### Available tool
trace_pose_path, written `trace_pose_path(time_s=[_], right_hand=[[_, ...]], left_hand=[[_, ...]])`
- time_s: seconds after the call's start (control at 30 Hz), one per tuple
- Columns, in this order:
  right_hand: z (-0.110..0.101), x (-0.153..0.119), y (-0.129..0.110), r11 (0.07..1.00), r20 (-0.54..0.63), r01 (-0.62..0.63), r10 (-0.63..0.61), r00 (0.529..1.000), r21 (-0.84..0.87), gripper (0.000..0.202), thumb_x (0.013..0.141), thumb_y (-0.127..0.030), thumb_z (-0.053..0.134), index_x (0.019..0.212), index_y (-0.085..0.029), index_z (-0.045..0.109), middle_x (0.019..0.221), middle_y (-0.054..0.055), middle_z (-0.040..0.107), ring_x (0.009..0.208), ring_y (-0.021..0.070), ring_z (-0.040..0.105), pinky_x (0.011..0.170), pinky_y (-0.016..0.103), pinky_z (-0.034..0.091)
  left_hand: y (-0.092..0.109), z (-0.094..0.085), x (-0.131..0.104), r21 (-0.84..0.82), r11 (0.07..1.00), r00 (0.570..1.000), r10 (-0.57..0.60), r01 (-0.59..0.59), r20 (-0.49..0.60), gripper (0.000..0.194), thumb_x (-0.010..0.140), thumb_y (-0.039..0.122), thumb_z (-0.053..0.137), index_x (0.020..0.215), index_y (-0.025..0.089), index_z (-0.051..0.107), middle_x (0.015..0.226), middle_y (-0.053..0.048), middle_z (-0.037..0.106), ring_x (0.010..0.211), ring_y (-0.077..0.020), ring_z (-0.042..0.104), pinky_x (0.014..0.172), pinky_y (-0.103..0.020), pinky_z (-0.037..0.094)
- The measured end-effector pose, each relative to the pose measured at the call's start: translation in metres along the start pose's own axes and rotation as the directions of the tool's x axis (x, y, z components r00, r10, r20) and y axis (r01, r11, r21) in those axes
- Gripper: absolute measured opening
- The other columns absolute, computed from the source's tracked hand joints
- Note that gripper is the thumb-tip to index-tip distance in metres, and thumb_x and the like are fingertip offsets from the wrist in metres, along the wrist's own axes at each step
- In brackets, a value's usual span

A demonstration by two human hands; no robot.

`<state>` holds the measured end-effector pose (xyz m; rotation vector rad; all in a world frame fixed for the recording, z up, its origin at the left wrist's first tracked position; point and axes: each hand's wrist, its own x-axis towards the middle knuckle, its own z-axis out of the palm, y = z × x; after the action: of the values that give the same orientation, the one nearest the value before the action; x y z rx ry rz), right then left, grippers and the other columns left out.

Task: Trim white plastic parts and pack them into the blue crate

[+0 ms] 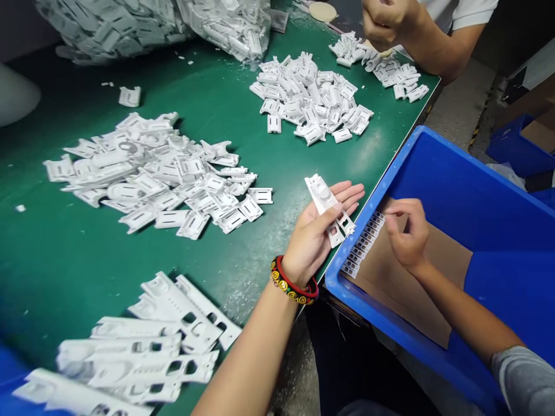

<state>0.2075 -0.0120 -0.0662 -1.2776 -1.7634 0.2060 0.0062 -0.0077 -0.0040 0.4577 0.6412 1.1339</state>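
My left hand (310,234) is palm up over the table's edge. Its thumb presses a white plastic part (323,196) with cut-out windows against the palm; a second piece may lie under it. A patterned bangle is on that wrist. Inside the blue bin (437,147), my right hand (408,231) is curled, with thumb and fingertips pinched close together. Whether anything small is between them is hidden. Close by its fingertips, a row of white parts (362,245) lies along the bin's near wall on a cardboard sheet (433,289).
The green table (208,110) bears heaps of small white parts (151,173), another heap (307,98) and longer white pieces (143,352). Clear bags (225,26) of parts stand behind. A co-worker's hand (385,20) is above a small pile at the far corner.
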Motion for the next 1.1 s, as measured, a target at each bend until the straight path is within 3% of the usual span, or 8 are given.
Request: trace_pose_path(time_s=[0.1,0.23,0.4,0.5,0.57,0.63,0.87,1.1], right_hand=[[0.009,0.015,-0.058,0.999,0.242,-0.027,0.021,0.97,0.022,0.01,0.09,-0.033,0.062,0.097,-0.027,0.062,0.093,0.003,0.065,0.089,0.0218,0.058,0.083,0.039,0.046],[0.019,0.021,-0.072,0.957,0.223,-0.249,0.213,0.951,0.148,0.01,0.088,-0.036,0.062,0.087,-0.026,0.061,0.079,-0.001,0.061,0.074,0.0178,0.058,0.074,0.035,0.048],[-0.011,0.021,0.009,0.881,0.079,-0.383,0.377,0.923,0.277,0.023,0.093,-0.042,0.054,0.107,-0.025,0.049,0.094,0.001,0.065,0.077,0.0155,0.063,0.071,0.03,0.051],[-0.029,0.002,0.084,0.873,0.088,-0.471,0.483,0.871,-0.129,0.027,0.101,-0.039,0.033,0.119,-0.022,0.042,0.089,0.003,0.066,0.068,0.0162,0.061,0.065,0.029,0.049],[-0.03,-0.02,0.127,0.708,0.158,-0.426,0.598,0.786,-0.563,0.033,0.101,-0.029,0.021,0.118,-0.018,0.047,0.088,0.007,0.065,0.075,0.0196,0.062,0.069,0.032,0.048],[-0.02,-0.041,0.158,0.642,0.21,-0.372,0.644,0.735,-0.67,0.034,0.099,-0.024,0.024,0.109,-0.015,0.055,0.09,0.011,0.066,0.082,0.0228,0.062,0.074,0.034,0.047],[0.029,-0.066,0.2,0.689,0.398,-0.193,0.599,0.695,-0.698,0.03,0.097,-0.023,0.032,0.106,-0.013,0.059,0.11,0.017,0.062,0.107,0.0282,0.054,0.094,0.041,0.04],[0.034,-0.065,0.213,0.69,0.461,-0.101,0.578,0.673,-0.717,0.027,0.093,-0.019,0.036,0.109,-0.014,0.057,0.113,0.016,0.059,0.108,0.0283,0.052,0.096,0.042,0.039]], left_hand=[[0.001,0.001,-0.002,0.021,1.0,1.0,-0.01,0.01,0.003,0.028,0.082,0.018,0.067,0.11,0.017,0.067,0.127,-0.01,0.067,0.122,-0.0243,0.059,0.109,-0.038,0.041],[0.002,0.002,-0.004,0.017,0.999,0.999,-0.033,0.033,0.017,0.028,0.081,0.019,0.069,0.109,0.017,0.069,0.128,-0.01,0.066,0.118,-0.024,0.061,0.104,-0.035,0.045],[0.002,0.001,0.0,-0.073,0.996,0.999,-0.042,0.041,-0.009,0.019,0.086,0.021,0.06,0.099,0.012,0.07,0.111,-0.012,0.071,0.109,-0.02,0.065,0.1,-0.03,0.048],[0.005,0.0,0.003,-0.122,0.989,0.995,-0.091,0.086,-0.032,0.023,0.088,0.023,0.054,0.096,0.01,0.071,0.095,-0.009,0.07,0.081,-0.0144,0.067,0.075,-0.024,0.055],[0.006,0.0,0.003,-0.146,0.984,0.993,-0.112,0.106,-0.035,0.028,0.088,0.026,0.051,0.095,0.008,0.071,0.086,-0.007,0.067,0.07,-0.0114,0.062,0.064,-0.021,0.053],[0.007,0.0,0.002,-0.148,0.982,0.992,-0.121,0.114,-0.04,0.03,0.088,0.028,0.051,0.095,0.008,0.072,0.082,-0.006,0.063,0.066,-0.0103,0.058,0.062,-0.02,0.052],[0.004,0.002,-0.005,-0.044,0.992,0.993,-0.115,0.115,0.006,0.026,0.089,0.024,0.058,0.108,0.011,0.071,0.086,-0.004,0.059,0.076,-0.011,0.057,0.073,-0.021,0.051],[0.002,0.002,-0.003,-0.058,0.991,0.992,-0.123,0.122,0.002,0.025,0.085,0.021,0.062,0.108,0.013,0.07,0.093,-0.004,0.06,0.08,-0.0112,0.058,0.079,-0.023,0.05]])
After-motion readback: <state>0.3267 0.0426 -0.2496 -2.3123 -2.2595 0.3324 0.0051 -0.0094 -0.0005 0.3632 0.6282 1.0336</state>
